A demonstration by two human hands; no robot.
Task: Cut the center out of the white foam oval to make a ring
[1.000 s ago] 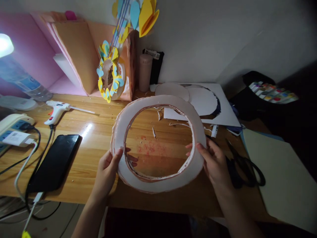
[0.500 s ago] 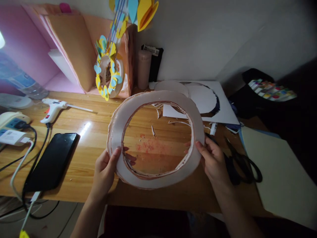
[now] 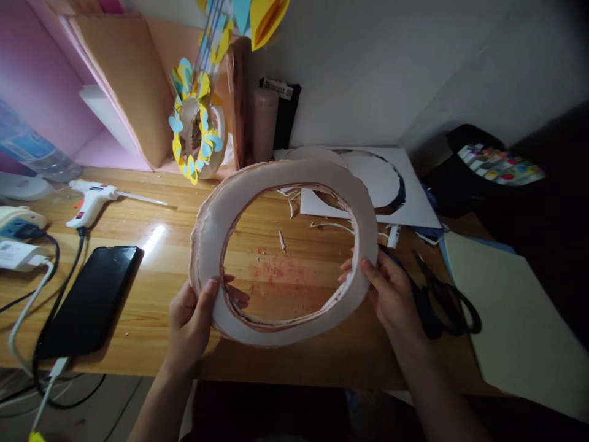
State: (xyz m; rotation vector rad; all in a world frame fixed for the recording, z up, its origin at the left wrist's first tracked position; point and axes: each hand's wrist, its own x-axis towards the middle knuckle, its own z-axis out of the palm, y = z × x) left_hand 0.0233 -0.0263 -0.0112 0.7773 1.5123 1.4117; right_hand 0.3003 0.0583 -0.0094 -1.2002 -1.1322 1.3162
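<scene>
Both hands hold up a large white ring (image 3: 294,337) above the wooden desk, its rough edges tinged pinkish-brown and layered. My left hand (image 3: 196,313) grips its lower left side, thumb on the front face and fingertips showing through the opening. On the lower right side, my right hand (image 3: 391,288) pinches the ring the same way, with some fingertips visible behind the inner edge. Through the ring I see thin white scraps (image 3: 282,241) and reddish crumbs (image 3: 271,270) on the desk. Black scissors (image 3: 446,301) lie just right of my right hand.
At left are a glue gun (image 3: 94,199), a black phone (image 3: 92,301) on a cable and a power strip (image 3: 21,224). Behind the ring lies a white board (image 3: 418,205) with a round cut-out. A yellow and blue paper decoration (image 3: 196,166) hangs at the back. Pale sheets (image 3: 510,313) lie right.
The ring has shifted slightly left and tilted a little in my two hands, its left side nearer. The whole view has also drifted slightly. Both hands keep their hold.
</scene>
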